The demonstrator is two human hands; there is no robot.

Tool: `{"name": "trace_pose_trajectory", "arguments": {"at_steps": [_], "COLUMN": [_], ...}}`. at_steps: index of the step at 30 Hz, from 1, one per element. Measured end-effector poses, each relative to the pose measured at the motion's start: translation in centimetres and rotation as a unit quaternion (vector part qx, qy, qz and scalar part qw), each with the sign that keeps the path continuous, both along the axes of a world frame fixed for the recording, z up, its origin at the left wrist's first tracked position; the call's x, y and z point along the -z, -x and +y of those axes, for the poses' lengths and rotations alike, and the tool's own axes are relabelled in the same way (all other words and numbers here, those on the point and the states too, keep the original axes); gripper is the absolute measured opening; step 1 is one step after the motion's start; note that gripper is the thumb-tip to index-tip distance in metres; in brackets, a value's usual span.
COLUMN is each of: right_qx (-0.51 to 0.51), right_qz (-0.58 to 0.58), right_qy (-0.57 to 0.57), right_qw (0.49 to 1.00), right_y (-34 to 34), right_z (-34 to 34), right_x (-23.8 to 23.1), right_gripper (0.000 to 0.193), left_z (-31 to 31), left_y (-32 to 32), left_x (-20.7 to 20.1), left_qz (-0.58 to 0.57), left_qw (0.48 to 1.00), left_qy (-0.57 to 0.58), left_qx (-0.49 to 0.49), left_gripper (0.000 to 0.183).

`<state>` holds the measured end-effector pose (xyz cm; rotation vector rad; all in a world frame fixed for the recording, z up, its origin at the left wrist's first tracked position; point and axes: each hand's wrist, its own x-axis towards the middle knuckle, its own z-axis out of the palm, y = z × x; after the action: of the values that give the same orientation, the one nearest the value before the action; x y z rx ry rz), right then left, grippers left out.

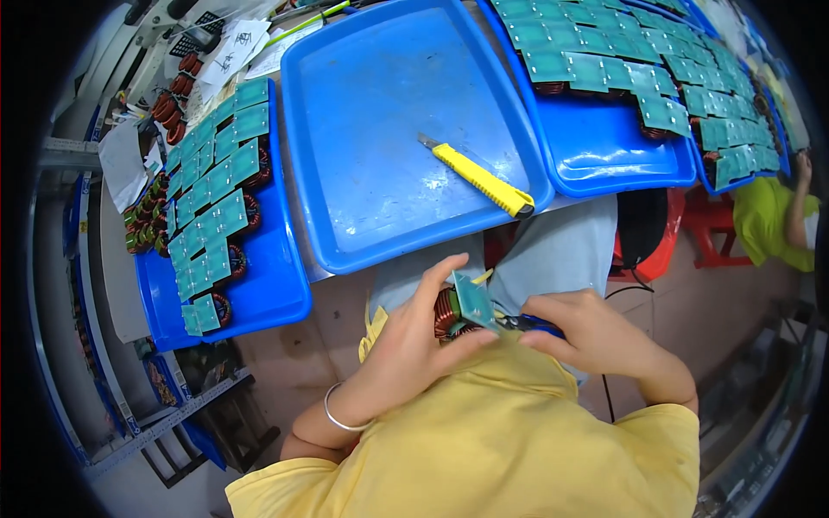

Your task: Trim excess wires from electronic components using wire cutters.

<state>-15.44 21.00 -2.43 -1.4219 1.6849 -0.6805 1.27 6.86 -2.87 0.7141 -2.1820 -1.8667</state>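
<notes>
Over my lap, my left hand (414,341) grips a copper-wound coil (446,312) fixed to a small green circuit board (474,300). The board is tilted, its flat face toward the right. My right hand (591,332) is closed round the dark blue handles of a small hand tool (531,324), which looks like cutters or pliers. Its tip meets the board's lower right edge; the jaws are too small to make out. A yellow utility knife (484,180) lies in the blue tray (345,259) in front of me, its blade end pointing to the far left.
At left, a blue tray (281,315) holds rows of boards with coils. Another blue tray (596,177) and more at right carry similar boards. Loose coils (147,220) and papers (233,56) lie at far left. A person in a yellow-green top (764,220) is at the right, near red stools (712,233).
</notes>
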Motion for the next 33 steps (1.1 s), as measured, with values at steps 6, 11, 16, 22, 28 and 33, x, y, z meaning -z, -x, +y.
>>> {"name": "trace_pose_trajectory", "arguments": {"at_steps": [6,11,16,22,28,33], "right_qx": [0.082,0.106,0.065,0.145,0.089,0.059], "right_qz": [-0.247,-0.310,-0.247,-0.076,0.072,0.148], "right_qy": [-0.256,-0.328,-0.310,-0.041,0.070,0.111], "right_qw": [0.931,0.886,0.916,0.986,0.991,0.981], "right_y": [-0.9,-0.8,-1.3,-1.3,-2.2,-2.4], "right_z": [0.4,-0.2,-0.4,0.3,0.0,0.3], "right_x": [9.1,10.3,10.4,6.8,1.8,0.3], "right_gripper": [0.045,0.045,0.045,0.033,0.030,0.036], "left_z": [-0.7,-1.3,-1.5,-0.4,0.3,0.1], "left_y": [-0.2,-0.3,-0.3,-1.2,-0.5,-0.7], "left_x": [10.2,12.0,12.0,8.9,3.9,2.5], "left_qz": [-0.206,-0.204,-0.218,-0.070,-0.031,0.003], "left_qw": [0.952,0.923,0.931,0.953,0.975,0.992], "left_qy": [-0.220,-0.316,-0.285,-0.291,-0.216,-0.124], "left_qx": [0.057,0.075,0.068,0.051,0.033,0.037], "left_gripper": [0.035,0.047,0.042,0.036,0.046,0.051]}}
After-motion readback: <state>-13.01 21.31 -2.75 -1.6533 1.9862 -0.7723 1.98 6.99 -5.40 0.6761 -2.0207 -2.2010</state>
